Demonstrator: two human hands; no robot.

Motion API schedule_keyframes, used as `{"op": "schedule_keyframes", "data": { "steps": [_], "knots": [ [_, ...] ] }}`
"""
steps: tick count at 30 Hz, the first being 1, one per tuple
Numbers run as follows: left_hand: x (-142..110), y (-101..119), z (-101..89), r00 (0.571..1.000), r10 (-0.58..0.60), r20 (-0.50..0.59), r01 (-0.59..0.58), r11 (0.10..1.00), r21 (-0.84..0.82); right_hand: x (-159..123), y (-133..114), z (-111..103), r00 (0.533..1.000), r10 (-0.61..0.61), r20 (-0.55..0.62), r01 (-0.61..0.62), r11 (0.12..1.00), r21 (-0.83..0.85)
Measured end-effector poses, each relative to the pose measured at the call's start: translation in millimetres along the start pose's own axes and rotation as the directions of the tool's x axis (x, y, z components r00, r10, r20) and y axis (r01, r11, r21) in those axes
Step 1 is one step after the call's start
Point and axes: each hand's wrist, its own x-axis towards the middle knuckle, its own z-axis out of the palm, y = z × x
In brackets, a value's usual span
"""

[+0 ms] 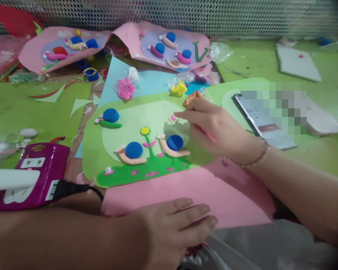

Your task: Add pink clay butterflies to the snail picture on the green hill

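The right hand (221, 125), pink stick (209, 135) in its grip, seems to be placing the clay piece (172, 118) on the green card (93, 150), calling for gentle pressing next, while the left hand (173, 229) rests empty.

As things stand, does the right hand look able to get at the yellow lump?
Probably yes: the right hand has only flat green card between its fingertips and the yellow lump, though the pink stick in its grip may hamper a pinch.

- Across the far side I see a grey panel (169, 15) full of small holes.
- Green tabletop (250, 56) spreads left and right.
- Light (312, 22) is soft, rather dim.
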Motion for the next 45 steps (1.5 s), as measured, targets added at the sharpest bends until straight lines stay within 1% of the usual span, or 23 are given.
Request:
{"op": "schedule_keyframes", "data": {
  "steps": [2,3,4,5,7,8,9,10,12,14,16,19,22,29,36,38,41,43,45],
  "knots": [
    [-0.2,-0.1,0.2,1.0,-0.005,-0.019,0.004,1.0,-0.01,3.3,2.6,1.8,0.989,0.121,-0.081,-0.104,0.977,0.186],
    [-0.3,-0.2,0.4,0.999,-0.008,-0.032,0.007,1.0,-0.019,5.1,5.8,3.1,0.981,0.159,-0.106,-0.131,0.964,0.233],
    [-0.4,-0.4,0.8,0.999,-0.01,-0.045,0.009,1.0,-0.026,6.6,10.0,4.5,0.978,0.166,-0.128,-0.132,0.962,0.239],
    [-0.5,-0.6,1.3,0.998,-0.013,-0.059,0.011,0.999,-0.033,7.8,14.6,5.8,0.98,0.136,-0.146,-0.105,0.975,0.198],
    [-0.6,-0.8,2.6,0.996,-0.019,-0.087,0.016,0.999,-0.039,8.9,23.1,7.9,0.991,-0.018,-0.133,0.023,0.999,0.035],
    [-0.6,-0.7,3.4,0.995,-0.022,-0.1,0.018,0.999,-0.038,9.0,26.2,8.5,0.99,-0.08,-0.113,0.075,0.996,-0.046],
    [-0.6,-0.7,4.2,0.994,-0.024,-0.11,0.02,0.999,-0.037,9.0,28.2,9.0,0.989,-0.114,-0.089,0.104,0.988,-0.11],
    [-0.7,-0.5,4.9,0.993,-0.025,-0.118,0.021,0.999,-0.037,8.8,29.2,9.2,0.99,-0.117,-0.073,0.105,0.983,-0.152],
    [-0.8,-0.1,6.1,0.992,-0.025,-0.125,0.021,0.999,-0.035,8.8,29.4,9.6,0.996,-0.068,-0.052,0.057,0.981,-0.184],
    [-0.8,0.4,6.6,0.992,-0.025,-0.125,0.022,0.999,-0.032,9.3,28.9,10.4,0.999,-0.029,-0.024,0.025,0.986,-0.164],
    [-0.6,0.9,6.2,0.991,-0.03,-0.13,0.027,0.999,-0.027,10.0,29.5,12.2,1.0,-0.023,-0.002,0.022,0.992,-0.126],
    [-0.3,0.7,4.5,0.992,-0.037,-0.125,0.034,0.999,-0.023,10.6,32.4,16.5,0.999,-0.033,-0.002,0.033,0.996,-0.079],
    [-0.5,-0.8,3.0,0.994,-0.022,-0.109,0.02,1.0,-0.019,10.7,34.5,20.4,1.0,0.002,-0.01,-0.003,0.998,-0.056],
    [-0.4,-3.1,1.9,0.996,0.002,-0.094,-0.006,0.999,-0.04,11.8,31.5,21.5,0.997,0.078,0.027,-0.076,0.994,-0.074],
    [-0.8,-3.0,0.6,0.998,0.018,-0.058,-0.02,0.999,-0.025,12.4,32.6,19.8,0.994,0.094,0.048,-0.092,0.995,-0.035],
    [-0.9,-3.4,0.0,0.998,0.026,-0.063,-0.027,0.999,-0.019,11.7,33.4,17.4,0.995,0.094,0.03,-0.095,0.995,0.016],
    [-1.1,-4.2,-0.8,0.998,0.029,-0.061,-0.031,0.999,-0.028,10.9,31.2,12.8,0.988,0.137,-0.064,-0.121,0.971,0.204],
    [-1.3,-4.6,-0.8,0.998,0.029,-0.063,-0.031,0.999,-0.03,11.5,26.9,10.9,0.969,0.211,-0.126,-0.154,0.92,0.36],
    [-1.4,-5.0,-0.3,0.997,0.032,-0.068,-0.034,0.999,-0.026,12.8,22.0,10.7,0.949,0.279,-0.145,-0.177,0.856,0.486]
  ]
}}
